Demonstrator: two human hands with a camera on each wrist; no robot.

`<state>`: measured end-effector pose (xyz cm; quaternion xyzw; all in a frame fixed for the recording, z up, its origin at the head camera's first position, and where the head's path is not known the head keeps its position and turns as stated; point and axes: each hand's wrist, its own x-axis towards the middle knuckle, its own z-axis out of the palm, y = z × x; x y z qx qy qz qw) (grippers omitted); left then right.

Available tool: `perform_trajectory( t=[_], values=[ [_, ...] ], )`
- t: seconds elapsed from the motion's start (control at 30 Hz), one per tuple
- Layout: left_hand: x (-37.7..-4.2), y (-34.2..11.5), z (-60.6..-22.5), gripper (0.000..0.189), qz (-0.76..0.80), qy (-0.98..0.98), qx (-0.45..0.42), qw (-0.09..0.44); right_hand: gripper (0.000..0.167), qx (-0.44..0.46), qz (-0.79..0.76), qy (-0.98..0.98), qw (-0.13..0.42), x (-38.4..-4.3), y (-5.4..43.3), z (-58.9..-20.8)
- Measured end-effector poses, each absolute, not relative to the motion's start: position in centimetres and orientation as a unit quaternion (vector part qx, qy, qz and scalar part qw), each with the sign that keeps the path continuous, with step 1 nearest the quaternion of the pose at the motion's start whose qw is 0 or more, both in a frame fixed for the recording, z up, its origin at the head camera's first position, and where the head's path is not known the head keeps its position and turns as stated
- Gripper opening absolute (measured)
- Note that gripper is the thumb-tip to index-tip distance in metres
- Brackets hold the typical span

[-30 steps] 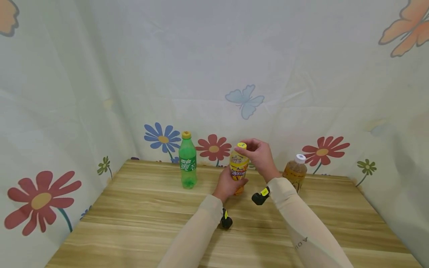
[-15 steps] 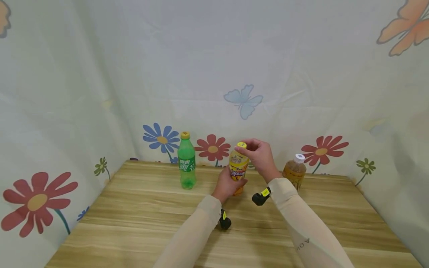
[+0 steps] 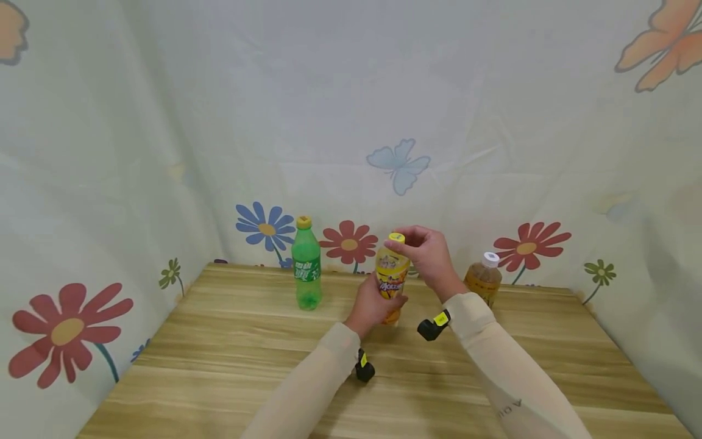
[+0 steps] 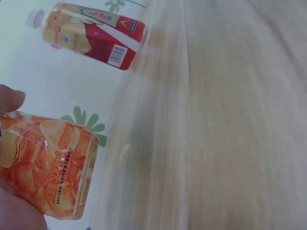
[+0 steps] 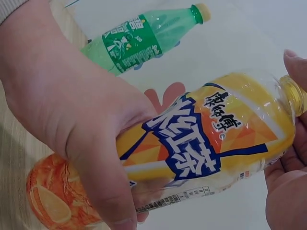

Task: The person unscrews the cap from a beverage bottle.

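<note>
My left hand [image 3: 370, 308] grips the middle of an iced tea bottle [image 3: 392, 277], its thumb across the front below the label. The bottle has a yellow and orange label and stands nearly upright, its base close over the table. At its top, my right hand [image 3: 433, 259] pinches the yellow cap [image 3: 397, 237] between thumb and fingers. The right wrist view shows the left hand [image 5: 91, 110] wrapped round the label, and the right hand [image 5: 290, 187] at the bottle's neck. Orange liquid shows in the base [image 4: 53, 167] in the left wrist view.
A green soda bottle [image 3: 307, 268] with a yellow cap stands upright left of the hands. To the right, a white-capped drink bottle [image 3: 484, 280] is partly hidden behind the right sleeve. The wooden table [image 3: 230, 341] meets a flower-print cloth [image 3: 329, 152] at back and sides.
Both hands and the iced tea bottle have come very slightly nearer and to the right. The grip on the bottle and cap stays the same, and the other bottles have not moved.
</note>
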<state>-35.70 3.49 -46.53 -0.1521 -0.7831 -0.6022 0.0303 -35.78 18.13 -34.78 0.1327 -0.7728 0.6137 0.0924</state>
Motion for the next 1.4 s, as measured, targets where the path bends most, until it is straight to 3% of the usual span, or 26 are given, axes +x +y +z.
perform_trajectory(
  t=[0.57, 1.4],
  values=[
    [-33.5, 2.8, -46.5, 0.062, -0.596, -0.782, -0.18, 0.035, 0.043, 0.141, 0.599, -0.783, 0.088, -33.2, 18.0, -33.9],
    [-29.2, 0.8, -45.1, 0.063, -0.598, -0.761, -0.246, -0.054, 0.039, 0.168, 0.595, -0.783, 0.075, -28.3, 18.4, -32.7]
  ],
)
